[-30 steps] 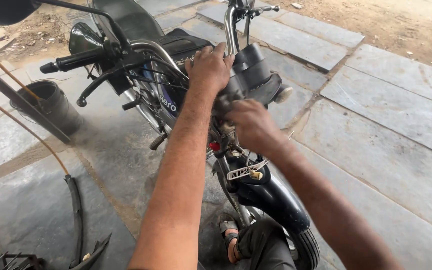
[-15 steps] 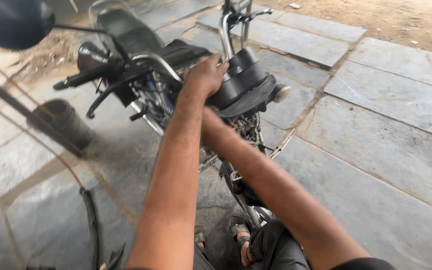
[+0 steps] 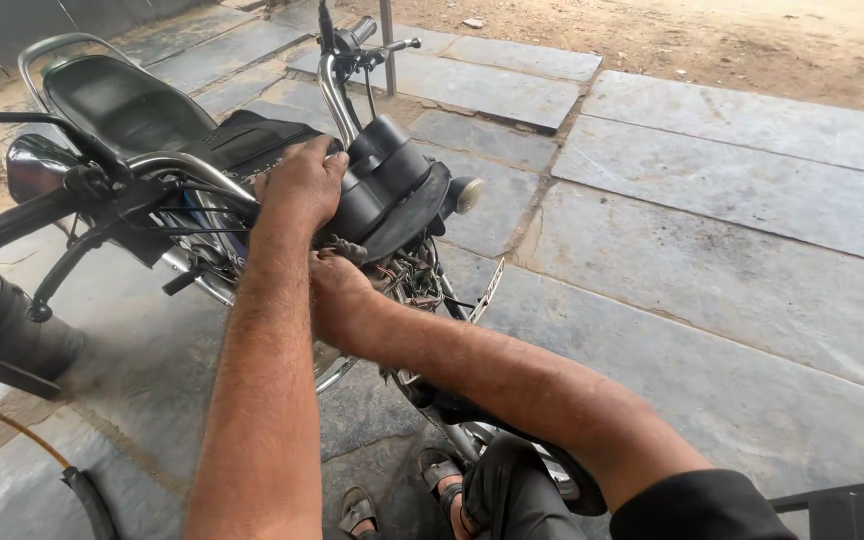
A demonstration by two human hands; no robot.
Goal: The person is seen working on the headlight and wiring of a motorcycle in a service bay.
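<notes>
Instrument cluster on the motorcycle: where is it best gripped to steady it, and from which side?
Probably the rounded rear edge of the black instrument cluster, approached from the seat side, where the left hand already rests. Its front side carries a hanging cowl, with loose wiring beneath where the right hand works.

The motorcycle [image 3: 202,170] stands upright on grey stone slabs, seen from its front end, its black seat stretching away toward the upper left. Its chrome handlebar [image 3: 167,165] runs across, with a black grip at the left end and a black lever below it. The black instrument housing [image 3: 387,185] sits tilted at the middle of the bars, a small round lamp at its right side. Beneath the housing a tangle of loose wires [image 3: 407,275] lies exposed above the front fork.
</notes>
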